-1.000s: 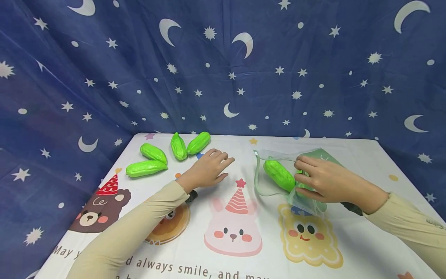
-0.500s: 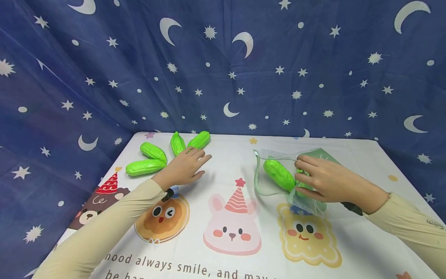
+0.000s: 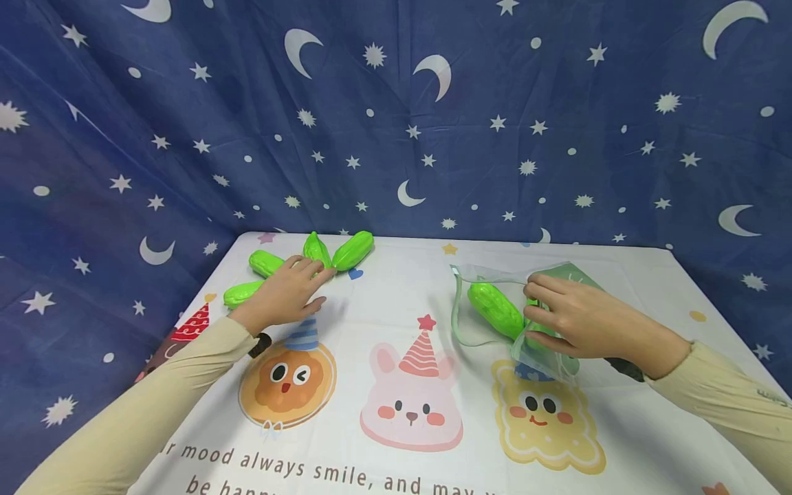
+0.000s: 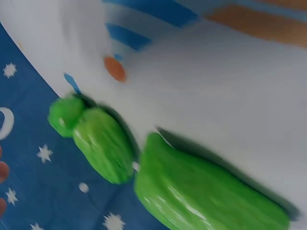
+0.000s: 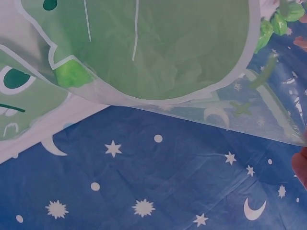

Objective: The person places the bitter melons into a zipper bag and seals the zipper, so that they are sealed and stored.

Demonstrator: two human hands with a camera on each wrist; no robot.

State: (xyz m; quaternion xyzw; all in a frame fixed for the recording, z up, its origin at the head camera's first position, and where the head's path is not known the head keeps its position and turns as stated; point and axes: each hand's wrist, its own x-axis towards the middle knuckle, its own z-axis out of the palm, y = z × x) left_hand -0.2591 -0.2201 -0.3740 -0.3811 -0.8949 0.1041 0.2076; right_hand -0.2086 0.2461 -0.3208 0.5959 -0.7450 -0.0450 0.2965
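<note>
In the head view my left hand (image 3: 286,292) hovers over several bright green toy vegetables at the back left, shaped like short ridged cucumbers. Its fingers are loosely bent, with nothing held. One vegetable (image 3: 241,294) is partly covered by the hand; another (image 3: 316,249) lies just beyond the fingertips. The left wrist view shows a large vegetable (image 4: 206,187) close by. On the right, my right hand (image 3: 572,320) pinches the edge of a clear zip bag (image 3: 456,316) with green print, keeping its mouth apart. A green vegetable (image 3: 495,309) lies inside the bag, with more green behind the fingers.
A white tablecloth (image 3: 396,295) with printed cartoon figures covers the table. Behind it and at the left hangs a blue curtain (image 3: 396,103) with moons and stars, meeting the table's back edge near the vegetables.
My left hand has moved left from mid-table to above the green vegetables. My right hand and the bag have stayed in place.
</note>
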